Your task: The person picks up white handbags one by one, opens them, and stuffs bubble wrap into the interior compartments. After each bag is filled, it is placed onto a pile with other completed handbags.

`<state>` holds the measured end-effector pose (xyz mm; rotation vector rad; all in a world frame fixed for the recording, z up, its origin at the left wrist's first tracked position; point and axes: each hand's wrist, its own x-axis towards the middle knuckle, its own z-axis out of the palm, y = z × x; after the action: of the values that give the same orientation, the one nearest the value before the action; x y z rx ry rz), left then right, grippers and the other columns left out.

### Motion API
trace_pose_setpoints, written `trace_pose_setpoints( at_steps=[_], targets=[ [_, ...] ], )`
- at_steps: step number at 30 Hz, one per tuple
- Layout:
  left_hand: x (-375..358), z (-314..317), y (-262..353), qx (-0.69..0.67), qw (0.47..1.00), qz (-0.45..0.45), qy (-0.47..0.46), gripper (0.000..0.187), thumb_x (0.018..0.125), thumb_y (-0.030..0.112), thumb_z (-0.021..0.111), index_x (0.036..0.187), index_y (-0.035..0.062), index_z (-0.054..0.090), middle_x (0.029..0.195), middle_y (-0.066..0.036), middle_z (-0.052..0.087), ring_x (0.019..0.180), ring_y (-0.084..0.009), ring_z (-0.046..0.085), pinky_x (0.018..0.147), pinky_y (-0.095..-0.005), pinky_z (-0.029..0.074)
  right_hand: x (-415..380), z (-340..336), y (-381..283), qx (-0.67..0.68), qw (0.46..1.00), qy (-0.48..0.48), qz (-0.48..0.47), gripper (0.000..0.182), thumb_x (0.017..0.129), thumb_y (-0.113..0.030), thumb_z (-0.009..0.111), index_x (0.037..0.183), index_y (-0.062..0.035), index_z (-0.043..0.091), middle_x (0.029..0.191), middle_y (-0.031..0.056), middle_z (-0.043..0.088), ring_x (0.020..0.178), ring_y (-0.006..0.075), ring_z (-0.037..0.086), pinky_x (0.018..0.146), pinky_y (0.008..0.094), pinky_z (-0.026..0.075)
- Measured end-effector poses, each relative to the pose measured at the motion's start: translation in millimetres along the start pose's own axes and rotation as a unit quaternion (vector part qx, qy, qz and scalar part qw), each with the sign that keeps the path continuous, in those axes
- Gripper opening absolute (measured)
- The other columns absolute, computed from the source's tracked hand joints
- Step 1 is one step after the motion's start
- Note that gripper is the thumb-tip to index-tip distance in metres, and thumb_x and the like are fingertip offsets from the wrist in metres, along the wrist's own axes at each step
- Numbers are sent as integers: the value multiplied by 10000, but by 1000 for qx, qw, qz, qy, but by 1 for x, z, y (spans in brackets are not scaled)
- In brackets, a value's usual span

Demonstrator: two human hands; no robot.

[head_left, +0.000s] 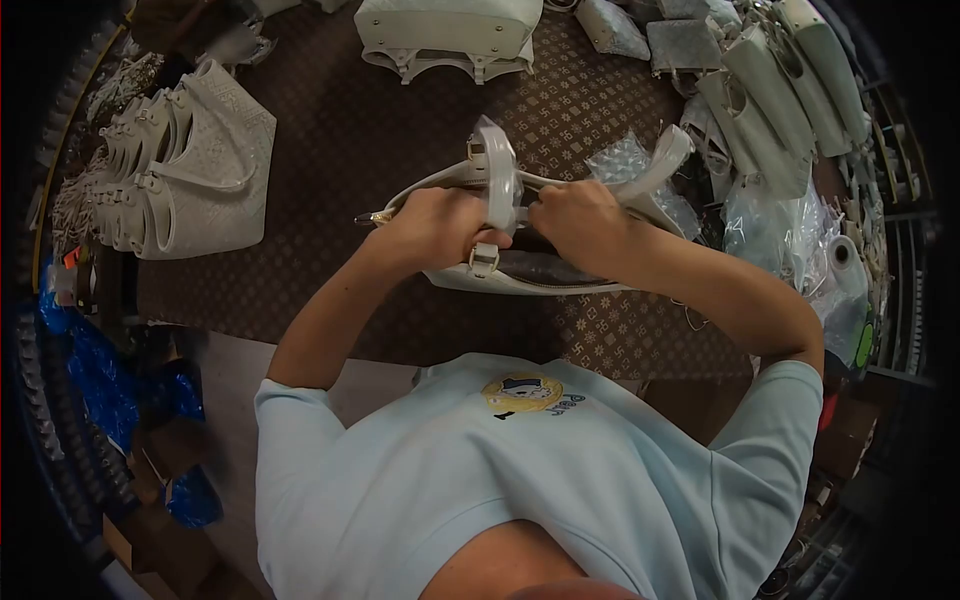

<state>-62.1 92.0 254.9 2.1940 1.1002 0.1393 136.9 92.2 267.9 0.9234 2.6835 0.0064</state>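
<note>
A white handbag with gold-coloured buckles lies on the patterned brown table in front of me, its top open. One plastic-wrapped handle rises between my hands; the other leans out to the right. My left hand is at the left part of the opening, its fingers curled by the handle and partly inside the bag. At the right part of the opening my right hand is closed, its fingertips pinched near the handle. What either hand grips is too small or hidden to make out.
Several white handbags stand in a row at the left. Another white bag lies at the far edge. More white bags and clear plastic wrapping are piled at the right. Bubble wrap lies behind my bag.
</note>
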Motion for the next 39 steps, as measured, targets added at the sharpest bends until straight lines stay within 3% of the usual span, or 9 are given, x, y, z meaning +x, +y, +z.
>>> trace_pose_setpoints(
  at_steps=[3,14,21,24,26,30,32,35,39],
  targets=[
    [4,18,-14,28,989,122,76,388,847,414,527,836,50,662,775,-165,625,788,-314,611,707,-388,481,6,7,-1,1,1000,16,21,54,662,-84,620,700,-73,656,720,86,651,705,206,653,609,303,518],
    [4,16,-17,-35,983,30,-180,363,816,371,526,844,40,672,747,-157,634,692,-305,608,718,-384,479,24,57,-9,232,957,-172,-4,144,694,-86,549,754,-18,661,791,182,643,774,340,629,670,399,508],
    [4,8,-6,37,976,16,-213,494,853,440,436,722,26,672,653,-169,613,633,-311,600,673,-385,475,51,123,-16,171,980,-101,23,236,767,-171,543,921,-40,665,968,165,643,917,312,610,811,384,472],
    [5,7,-7,-8,978,-7,-209,486,863,412,424,693,31,674,632,-157,608,604,-312,591,660,-391,473,52,105,-21,427,900,-66,65,355,834,-244,511,1130,-63,585,1118,140,595,1034,248,553,897,353,419],
    [7,11,-9,-13,982,0,-189,462,860,381,421,688,30,667,638,-159,608,608,-312,592,660,-396,473,57,91,-16,584,753,-280,117,434,876,-281,465,1256,-69,479,1206,111,536,1076,206,498,943,326,370],
    [13,26,-22,20,993,29,-108,372,836,286,415,693,29,643,658,-163,608,626,-311,599,659,-404,474,55,123,-10,512,839,-171,60,458,788,-280,573,1188,-60,527,1205,129,545,1107,195,486,976,335,352],
    [8,25,-22,25,993,32,-112,350,826,273,415,703,31,637,665,-165,608,635,-311,603,655,-406,476,58,57,-23,503,705,-415,277,462,891,-345,414,1259,-72,474,1197,135,539,1065,229,513,945,326,373],
    [8,22,-19,42,993,19,-112,330,817,269,422,723,33,633,676,-168,610,648,-311,607,648,-408,479,26,32,-6,279,882,-378,29,506,909,-426,384,1164,-20,545,1004,200,625,866,289,597,839,390,442],
    [9,22,-16,60,993,8,-99,350,813,313,447,735,30,637,685,-176,613,656,-311,613,640,-410,479,2,35,7,333,837,-400,170,520,927,-436,325,1223,-55,521,1217,199,524,1121,324,496,947,381,372]
  ],
)
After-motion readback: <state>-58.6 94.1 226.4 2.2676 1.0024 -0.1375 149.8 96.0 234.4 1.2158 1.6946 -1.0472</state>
